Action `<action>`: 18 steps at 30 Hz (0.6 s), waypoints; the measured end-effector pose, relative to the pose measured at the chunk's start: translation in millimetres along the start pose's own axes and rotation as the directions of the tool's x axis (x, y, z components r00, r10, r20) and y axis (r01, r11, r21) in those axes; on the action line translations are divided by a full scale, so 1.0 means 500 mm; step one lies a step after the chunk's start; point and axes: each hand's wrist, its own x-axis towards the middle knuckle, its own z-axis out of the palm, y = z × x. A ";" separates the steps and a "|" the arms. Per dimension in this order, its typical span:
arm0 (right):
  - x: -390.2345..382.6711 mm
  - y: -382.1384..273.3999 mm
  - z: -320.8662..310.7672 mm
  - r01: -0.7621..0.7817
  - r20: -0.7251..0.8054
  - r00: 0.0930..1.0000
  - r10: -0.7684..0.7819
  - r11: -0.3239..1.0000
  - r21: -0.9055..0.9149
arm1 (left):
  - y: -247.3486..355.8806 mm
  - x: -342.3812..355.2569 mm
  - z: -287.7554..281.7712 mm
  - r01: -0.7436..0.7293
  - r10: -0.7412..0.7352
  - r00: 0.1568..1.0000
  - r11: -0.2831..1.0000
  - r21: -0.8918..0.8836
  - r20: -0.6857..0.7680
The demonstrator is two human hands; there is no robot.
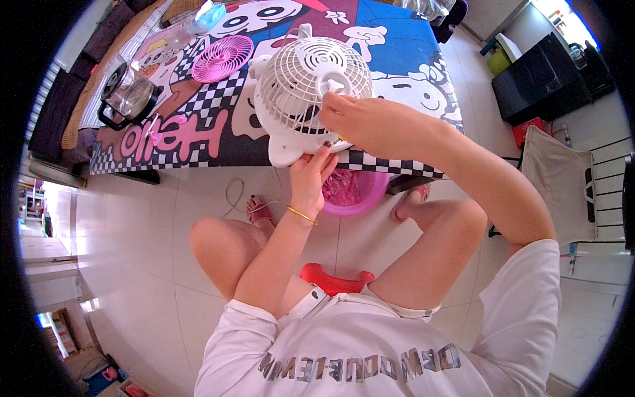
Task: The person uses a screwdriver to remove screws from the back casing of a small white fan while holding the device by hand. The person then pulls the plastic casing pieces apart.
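A white desk fan (301, 73) with a round cage sits at the near edge of the patterned table (423, 89). My left hand (309, 173) grips the front of its white base from below, fingertips on the rim. My right hand (360, 122) is closed against the right side of the cage, below the hub; a small yellow piece shows under its fingers, and what it holds is mostly hidden. A loose pink round grille (221, 58) lies left of the fan, and small pink pieces (157, 132) lie nearer the left.
A clear jug with black handle (129, 99) and a blue pack (208, 16) are on the table. A pink basin (357, 198) is underneath, a red stool (337, 284) below me. At right stand a black cabinet (529, 83) and a folding chair (555, 185).
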 end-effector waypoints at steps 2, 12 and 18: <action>0.001 0.008 0.004 0.035 -0.001 0.999 -0.035 0.999 -0.015 | 0.000 0.000 0.000 0.003 -0.003 1.000 1.000 0.004 0.008; 0.014 0.009 0.028 -0.550 0.050 0.830 0.555 0.800 0.239 | 0.002 -0.003 0.003 0.012 -0.012 1.000 1.000 0.022 0.001; 0.026 -0.029 -0.014 -0.534 0.114 0.842 0.527 0.844 0.050 | 0.002 0.000 0.000 0.025 -0.024 0.999 0.999 0.031 -0.023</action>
